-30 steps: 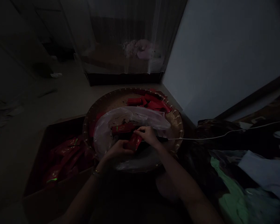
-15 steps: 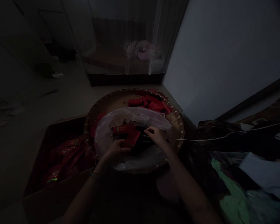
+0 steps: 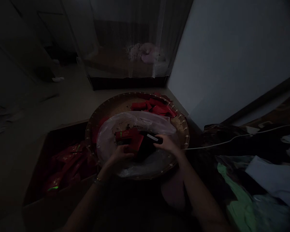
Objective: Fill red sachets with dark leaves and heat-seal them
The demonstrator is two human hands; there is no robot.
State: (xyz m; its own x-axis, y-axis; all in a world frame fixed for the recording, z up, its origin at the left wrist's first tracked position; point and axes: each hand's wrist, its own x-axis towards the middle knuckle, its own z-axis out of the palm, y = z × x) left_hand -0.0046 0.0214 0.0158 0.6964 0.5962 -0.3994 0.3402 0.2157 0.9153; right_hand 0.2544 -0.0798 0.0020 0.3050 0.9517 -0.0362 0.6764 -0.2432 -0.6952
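A round woven bamboo tray (image 3: pixel 106 102) holds a crumpled clear plastic sheet (image 3: pixel 105 138). My left hand (image 3: pixel 120 154) has its fingers closed on the near-left edge of a red foil packet (image 3: pixel 135 142) on the sheet. Another red packet (image 3: pixel 127 133) with a small green mark lies just behind it. My right hand (image 3: pixel 166 143) is closed around the right end of a black device (image 3: pixel 148 146) with a pale strip on top. The red packet's right side meets this device; the dimness hides how they join. Dark crumbs (image 3: pixel 129 126) are scattered on the plastic.
Several red packets (image 3: pixel 159 108) lie along the tray's far right. At left stands a cardboard box (image 3: pixel 36 180) of red packets (image 3: pixel 67 158). A white cable (image 3: pixel 207 147) runs rightward from the tray, above piled clothes (image 3: pixel 241 193). A white wall (image 3: pixel 227 58) rises on the right.
My right hand has gone from a raised pinch to a grip on the black device's right end. The pale strip now shows on top; the thin bright lines are gone. The left hand stays put.
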